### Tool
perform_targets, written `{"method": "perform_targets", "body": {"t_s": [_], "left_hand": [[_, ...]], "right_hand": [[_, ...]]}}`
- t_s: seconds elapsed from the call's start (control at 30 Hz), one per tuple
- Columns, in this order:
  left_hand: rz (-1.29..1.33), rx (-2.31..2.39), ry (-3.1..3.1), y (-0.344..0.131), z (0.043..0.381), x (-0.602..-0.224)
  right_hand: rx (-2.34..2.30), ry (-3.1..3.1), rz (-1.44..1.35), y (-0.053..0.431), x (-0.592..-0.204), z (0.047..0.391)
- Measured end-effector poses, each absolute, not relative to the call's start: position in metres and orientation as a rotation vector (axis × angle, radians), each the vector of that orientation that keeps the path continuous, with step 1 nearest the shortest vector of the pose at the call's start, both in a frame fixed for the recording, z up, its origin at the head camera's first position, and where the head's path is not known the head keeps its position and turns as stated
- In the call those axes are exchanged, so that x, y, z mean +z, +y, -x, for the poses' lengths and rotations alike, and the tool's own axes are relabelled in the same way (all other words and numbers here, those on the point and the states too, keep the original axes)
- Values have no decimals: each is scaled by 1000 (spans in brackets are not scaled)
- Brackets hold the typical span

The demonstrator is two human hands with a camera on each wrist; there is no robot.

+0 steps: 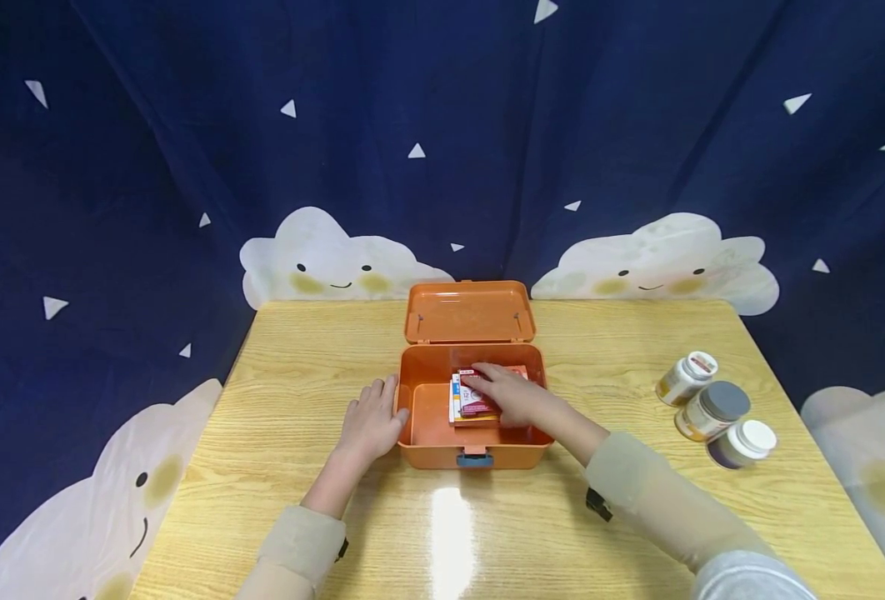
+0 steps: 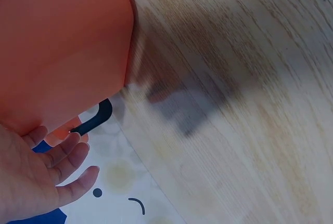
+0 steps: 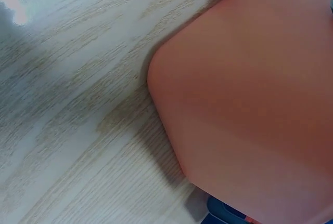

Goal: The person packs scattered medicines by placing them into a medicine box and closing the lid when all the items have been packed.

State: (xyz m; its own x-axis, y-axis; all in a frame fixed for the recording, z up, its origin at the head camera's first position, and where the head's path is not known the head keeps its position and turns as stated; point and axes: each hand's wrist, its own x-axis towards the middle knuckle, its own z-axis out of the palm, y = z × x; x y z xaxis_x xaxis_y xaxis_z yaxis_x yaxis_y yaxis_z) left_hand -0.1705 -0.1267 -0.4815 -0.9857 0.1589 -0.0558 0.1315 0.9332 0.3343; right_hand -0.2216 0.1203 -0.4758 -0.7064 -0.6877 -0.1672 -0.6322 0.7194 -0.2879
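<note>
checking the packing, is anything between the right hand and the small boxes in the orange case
Nothing visible. The right hand rests directly on the stack of small printed cardboard boxes inside the open orange plastic case. The left hand lies against the case's outer left wall.

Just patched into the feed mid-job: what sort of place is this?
Probably a staged recording corner, not a home: a dark blue cloud-print backdrop cloth curtains a light wooden table holding an open orange plastic box.

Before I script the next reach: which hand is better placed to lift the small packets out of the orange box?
The right hand: it already rests on the packets inside the orange box. The left hand only touches the box's outer wall.
</note>
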Motion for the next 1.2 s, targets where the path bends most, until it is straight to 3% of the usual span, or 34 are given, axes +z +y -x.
{"method": "perform_targets", "body": {"t_s": [0.67, 1.2], "left_hand": [[-223, 513, 2996, -127, 170, -479], [-219, 502, 2995, -126, 170, -479]], "right_hand": [[-352, 2721, 1157, 124, -471, 218], [-447, 3142, 1263, 146, -452, 212]]}}
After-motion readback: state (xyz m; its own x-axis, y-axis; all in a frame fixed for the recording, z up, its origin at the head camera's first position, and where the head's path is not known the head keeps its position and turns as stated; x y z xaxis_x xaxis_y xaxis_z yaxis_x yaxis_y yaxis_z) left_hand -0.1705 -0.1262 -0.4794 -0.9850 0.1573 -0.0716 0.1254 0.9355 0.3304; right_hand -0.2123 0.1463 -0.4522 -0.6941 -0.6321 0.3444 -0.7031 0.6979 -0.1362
